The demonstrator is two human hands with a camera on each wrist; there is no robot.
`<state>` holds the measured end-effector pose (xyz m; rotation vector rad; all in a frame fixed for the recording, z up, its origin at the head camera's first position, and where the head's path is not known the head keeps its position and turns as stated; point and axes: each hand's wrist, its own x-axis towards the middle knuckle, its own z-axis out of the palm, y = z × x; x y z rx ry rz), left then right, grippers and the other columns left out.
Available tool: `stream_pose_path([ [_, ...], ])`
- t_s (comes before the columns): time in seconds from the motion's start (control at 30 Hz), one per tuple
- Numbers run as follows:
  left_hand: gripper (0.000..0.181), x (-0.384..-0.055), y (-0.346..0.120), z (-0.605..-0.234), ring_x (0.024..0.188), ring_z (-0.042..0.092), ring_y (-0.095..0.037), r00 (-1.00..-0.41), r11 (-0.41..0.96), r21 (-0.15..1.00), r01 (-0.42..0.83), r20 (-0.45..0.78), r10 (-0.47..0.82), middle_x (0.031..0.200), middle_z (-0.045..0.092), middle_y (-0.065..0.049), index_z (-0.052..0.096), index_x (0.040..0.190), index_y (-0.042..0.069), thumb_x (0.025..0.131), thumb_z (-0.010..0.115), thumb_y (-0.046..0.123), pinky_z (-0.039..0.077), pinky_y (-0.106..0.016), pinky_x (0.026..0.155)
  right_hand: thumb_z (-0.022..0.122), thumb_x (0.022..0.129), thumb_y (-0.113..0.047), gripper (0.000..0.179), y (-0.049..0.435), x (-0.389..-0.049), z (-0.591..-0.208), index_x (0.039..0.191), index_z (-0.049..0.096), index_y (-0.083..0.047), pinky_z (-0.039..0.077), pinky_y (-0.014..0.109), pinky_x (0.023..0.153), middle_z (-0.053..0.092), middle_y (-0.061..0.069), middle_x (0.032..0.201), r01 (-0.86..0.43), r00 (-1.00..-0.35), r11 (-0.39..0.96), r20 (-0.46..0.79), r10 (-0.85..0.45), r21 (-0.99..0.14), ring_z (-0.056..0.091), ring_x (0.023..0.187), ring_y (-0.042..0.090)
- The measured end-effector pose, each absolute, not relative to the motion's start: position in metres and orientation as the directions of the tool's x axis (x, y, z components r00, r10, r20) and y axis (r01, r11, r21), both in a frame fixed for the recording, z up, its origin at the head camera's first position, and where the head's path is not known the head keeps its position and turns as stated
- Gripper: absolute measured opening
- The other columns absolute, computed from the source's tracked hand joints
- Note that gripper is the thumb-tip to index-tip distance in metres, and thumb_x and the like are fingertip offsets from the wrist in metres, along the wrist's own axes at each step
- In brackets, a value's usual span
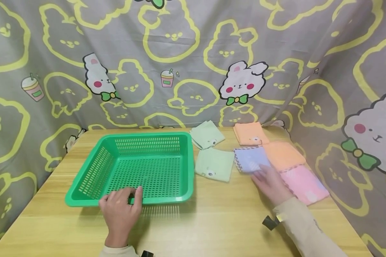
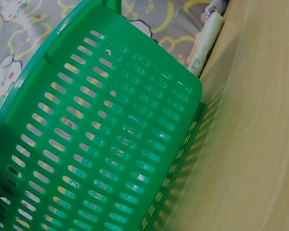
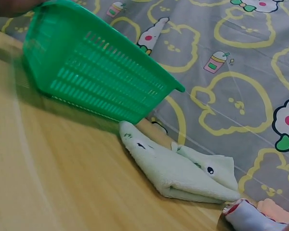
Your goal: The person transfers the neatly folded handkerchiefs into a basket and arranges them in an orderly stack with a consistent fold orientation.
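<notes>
My left hand (image 1: 120, 210) grips the near rim of a green slotted plastic basket (image 1: 148, 200), fingers over the edge. The basket's slotted side wall (image 2: 106, 125) fills much of the left wrist view. Over at the right, my right hand (image 1: 271, 184) reaches onto a folded blue cloth (image 1: 249, 159) with checked trim, fingers touching its near right part. Only a sliver of that hand shows at the lower right corner of the right wrist view, beside the blue cloth (image 3: 253, 219). Two folded pale green cloths (image 1: 213, 164) with small embroidered faces lie between basket and blue cloth.
Behind the blue cloth lies a folded orange cloth (image 1: 249, 134); to its right are another orange cloth (image 1: 284, 155) and a pink one (image 1: 305, 185). All rest on a wooden table (image 1: 206, 228). A grey patterned curtain (image 1: 193, 46) hangs behind and on both sides.
</notes>
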<state>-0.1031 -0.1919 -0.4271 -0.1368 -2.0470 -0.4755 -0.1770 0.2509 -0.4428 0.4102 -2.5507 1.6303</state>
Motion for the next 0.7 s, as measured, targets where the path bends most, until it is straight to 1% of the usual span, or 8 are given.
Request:
stream_pose_path([
  [0.13, 0.041, -0.103, -0.192, -0.426, 0.051, 0.054, -0.03, -0.503, 0.912, 0.286, 0.295, 0.858, -0.106, 0.059, 0.063, -0.01, 0.067, 0.064, 0.004, 0.088, 0.053, 0.034, 0.03, -0.053, 0.068, 0.064, 0.089, 0.003, 0.037, 0.253, -0.18, -0.442, 0.119, 0.05, 0.02, 0.046, 0.055, 0.088, 0.061, 0.032, 0.106, -0.42, -0.902, 0.612, 0.385, -0.197, -0.67, 0.061, 0.099, 0.046],
  [0.27, 0.042, -0.106, -0.193, -0.428, 0.05, 0.053, -0.029, -0.456, 0.907, 0.273, 0.319, 0.884, -0.105, 0.058, 0.063, -0.009, 0.067, 0.063, 0.005, 0.089, 0.053, 0.035, 0.029, -0.053, 0.067, 0.066, 0.084, 0.006, 0.028, 0.252, -0.185, -0.442, 0.106, 0.057, 0.02, 0.042, 0.061, 0.088, 0.062, 0.033, 0.097, -0.453, -0.867, 0.7, 0.454, -0.204, -0.551, 0.058, 0.094, 0.049],
  [0.33, 0.042, -0.107, -0.193, -0.429, 0.049, 0.053, -0.029, -0.434, 0.907, 0.264, 0.329, 0.895, -0.103, 0.057, 0.062, -0.008, 0.067, 0.062, 0.005, 0.089, 0.053, 0.035, 0.028, -0.052, 0.066, 0.068, 0.083, 0.005, 0.019, 0.251, -0.187, -0.443, 0.096, 0.061, 0.017, 0.04, 0.06, 0.089, 0.063, 0.031, 0.092, -0.441, -0.867, 0.741, 0.453, -0.206, -0.506, 0.057, 0.093, 0.049],
  [0.43, 0.042, -0.107, -0.193, -0.429, 0.05, 0.054, -0.028, -0.423, 0.906, 0.257, 0.337, 0.901, -0.098, 0.058, 0.063, -0.008, 0.067, 0.063, 0.005, 0.089, 0.053, 0.035, 0.029, -0.052, 0.066, 0.068, 0.083, 0.002, 0.005, 0.247, -0.19, -0.443, 0.083, 0.067, 0.007, 0.043, 0.054, 0.082, 0.064, 0.018, 0.075, -0.426, -0.868, 0.779, 0.452, -0.207, -0.461, 0.058, 0.081, 0.04],
  [0.47, 0.042, -0.108, -0.193, -0.43, 0.05, 0.054, -0.029, -0.422, 0.905, 0.256, 0.338, 0.902, -0.098, 0.058, 0.063, -0.008, 0.067, 0.063, 0.005, 0.089, 0.054, 0.035, 0.029, -0.052, 0.066, 0.068, 0.084, 0.001, 0.007, 0.246, -0.191, -0.443, 0.077, 0.067, 0.002, 0.044, 0.051, 0.077, 0.062, 0.012, 0.068, -0.422, -0.866, 0.789, 0.457, -0.204, -0.446, 0.057, 0.074, 0.036],
  [0.57, 0.042, -0.108, -0.193, -0.43, 0.049, 0.054, -0.028, -0.418, 0.905, 0.254, 0.341, 0.903, -0.097, 0.057, 0.063, -0.008, 0.067, 0.062, 0.005, 0.089, 0.053, 0.034, 0.029, -0.051, 0.065, 0.063, 0.089, 0.001, 0.015, 0.243, -0.194, -0.444, 0.074, 0.061, -0.003, 0.045, 0.045, 0.064, 0.052, 0.001, 0.058, -0.395, -0.87, 0.811, 0.46, -0.179, -0.431, 0.051, 0.06, 0.025],
  [0.63, 0.042, -0.108, -0.193, -0.43, 0.049, 0.053, -0.028, -0.415, 0.906, 0.252, 0.34, 0.905, -0.096, 0.057, 0.062, -0.008, 0.067, 0.062, 0.005, 0.089, 0.053, 0.034, 0.028, -0.051, 0.065, 0.057, 0.092, 0.002, 0.015, 0.242, -0.195, -0.444, 0.078, 0.06, -0.002, 0.049, 0.048, 0.066, 0.056, 0.007, 0.063, -0.364, -0.885, 0.808, 0.442, -0.146, -0.463, 0.056, 0.062, 0.029],
  [0.7, 0.042, -0.108, -0.193, -0.43, 0.048, 0.053, -0.027, -0.413, 0.906, 0.252, 0.342, 0.906, -0.096, 0.057, 0.063, -0.007, 0.067, 0.062, 0.006, 0.09, 0.053, 0.034, 0.028, -0.051, 0.064, 0.052, 0.095, 0.002, 0.012, 0.242, -0.196, -0.444, 0.089, 0.061, 0.005, 0.05, 0.053, 0.075, 0.063, 0.02, 0.076, -0.331, -0.903, 0.794, 0.415, -0.11, -0.509, 0.062, 0.074, 0.039],
])
